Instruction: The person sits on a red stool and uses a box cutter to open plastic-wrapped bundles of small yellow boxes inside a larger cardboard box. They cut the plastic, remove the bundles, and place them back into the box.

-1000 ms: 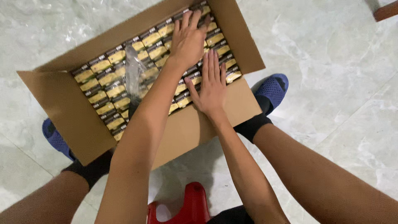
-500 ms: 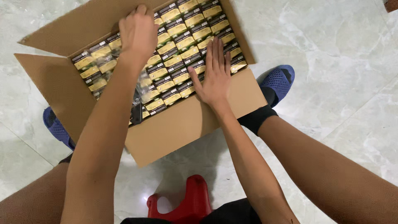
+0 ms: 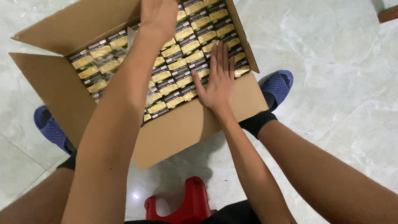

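The right hand [image 3: 218,79] lies flat and spread, palm down, on the small yellow-and-black packets [image 3: 182,66] near the right end of the cardboard box [image 3: 174,132]; its fingers point away from the person and grip nothing. The heel of the hand sits just at the box's near wall.

The left hand [image 3: 159,14] reaches over the far side of the box, close to the top edge of the view (its fingertips are cut off there, so I cannot tell whether it is spread or closed, nor whether it holds anything). Its forearm crosses the middle of the box and hides part of the packets beneath.

The box stands open on the pale marble floor [image 3: 331,62] between the person's feet, its flaps folded outward. It is filled with one tight layer of the packets, set in slanting rows from wall to wall. A strip of clear plastic wrap [image 3: 112,58] lies over a few packets at the left end.

A blue slipper [image 3: 277,85] shows just beside the box's right corner and another blue slipper [image 3: 49,128] at its left. A red plastic stool [image 3: 184,205] is at the lower edge.
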Available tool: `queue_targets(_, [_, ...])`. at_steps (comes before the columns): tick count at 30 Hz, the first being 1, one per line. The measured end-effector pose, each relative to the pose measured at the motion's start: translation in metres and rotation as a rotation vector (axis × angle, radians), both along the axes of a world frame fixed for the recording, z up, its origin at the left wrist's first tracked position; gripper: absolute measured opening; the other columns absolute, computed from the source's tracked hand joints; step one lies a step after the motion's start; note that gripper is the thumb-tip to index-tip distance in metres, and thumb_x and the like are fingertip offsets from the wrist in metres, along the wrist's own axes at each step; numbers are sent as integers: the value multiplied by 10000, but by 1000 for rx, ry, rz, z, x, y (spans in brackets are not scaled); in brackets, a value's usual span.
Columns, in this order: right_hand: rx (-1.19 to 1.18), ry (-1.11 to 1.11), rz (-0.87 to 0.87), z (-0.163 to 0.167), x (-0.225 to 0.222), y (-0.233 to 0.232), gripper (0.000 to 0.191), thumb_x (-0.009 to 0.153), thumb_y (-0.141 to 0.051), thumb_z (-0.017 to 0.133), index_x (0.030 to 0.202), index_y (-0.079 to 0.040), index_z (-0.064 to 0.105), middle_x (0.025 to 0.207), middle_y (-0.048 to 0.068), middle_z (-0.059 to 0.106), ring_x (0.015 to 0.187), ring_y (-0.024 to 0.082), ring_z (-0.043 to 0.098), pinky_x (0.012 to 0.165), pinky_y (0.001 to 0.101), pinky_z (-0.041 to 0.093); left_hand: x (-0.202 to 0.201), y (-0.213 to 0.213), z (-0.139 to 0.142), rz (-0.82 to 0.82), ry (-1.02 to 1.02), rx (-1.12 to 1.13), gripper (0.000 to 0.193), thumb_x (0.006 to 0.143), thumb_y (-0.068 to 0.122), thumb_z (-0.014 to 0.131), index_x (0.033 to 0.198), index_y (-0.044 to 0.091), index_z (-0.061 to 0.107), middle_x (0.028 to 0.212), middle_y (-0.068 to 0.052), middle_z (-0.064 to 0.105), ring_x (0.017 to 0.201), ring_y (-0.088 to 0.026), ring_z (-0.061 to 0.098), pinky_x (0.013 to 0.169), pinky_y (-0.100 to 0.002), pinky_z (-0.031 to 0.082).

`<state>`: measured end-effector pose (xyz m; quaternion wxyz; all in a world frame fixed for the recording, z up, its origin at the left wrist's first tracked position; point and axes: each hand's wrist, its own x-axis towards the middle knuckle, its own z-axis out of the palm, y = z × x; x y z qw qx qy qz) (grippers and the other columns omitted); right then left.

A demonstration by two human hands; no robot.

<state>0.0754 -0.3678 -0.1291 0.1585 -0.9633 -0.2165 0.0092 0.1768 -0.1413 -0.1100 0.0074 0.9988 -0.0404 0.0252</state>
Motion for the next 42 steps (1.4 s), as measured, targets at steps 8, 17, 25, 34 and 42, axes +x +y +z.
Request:
queue_targets(8, [69, -27, 0, 6, 1, 6, 874, 1041, -524, 525, 1640, 29, 207, 1718, 212, 213, 1618, 310, 153, 1319, 488, 108, -22, 22, 21, -130, 25, -116, 188, 791, 34, 738, 968, -24, 710, 1053, -261, 666, 986, -371, 638, 814, -473, 490])
queue_targets(17, [85, -69, 5, 0, -1, 4, 898, 1021, -540, 529, 1635, 24, 196, 1715, 202, 214, 1615, 308, 152, 1315, 493, 108, -50, 21, 111, -331, -490, 49, 335, 874, 226, 751, 1078, -24, 664, 1211, -152, 611, 1215, -294, 517, 1009, -432, 418])
queue_targets(25, [208, -61, 26, 3, 3, -1, 912, 980, -556, 587, 1596, 2, 211, 1687, 201, 243, 1592, 327, 196, 1305, 482, 134, -103, 46, 130, -31, -397, -777, 290, 1040, 227, 764, 1059, -45, 665, 1009, -185, 656, 956, -378, 659, 890, -519, 519])
queue_targets(34, [699, 22, 38, 19, -5, -8, 909, 1025, -503, 623, 1690, -82, 168, 1752, 213, 233, 1616, 423, 277, 1318, 517, 254, -150, 18, 10, 538, 73, -1255, 314, 969, 345, 712, 1042, 50, 789, 994, -108, 768, 939, -247, 720, 907, -419, 524])
queue_targets(42, [379, -130, 195, 29, -6, 8, 1095, 748, -633, 877, 1593, -119, 407, 1675, 211, 274, 1531, 422, 324, 1228, 561, 288, -211, 8, 26, 320, -503, -499, 189, 988, 175, 665, 981, -9, 706, 1062, -153, 682, 991, -374, 637, 881, -485, 521])
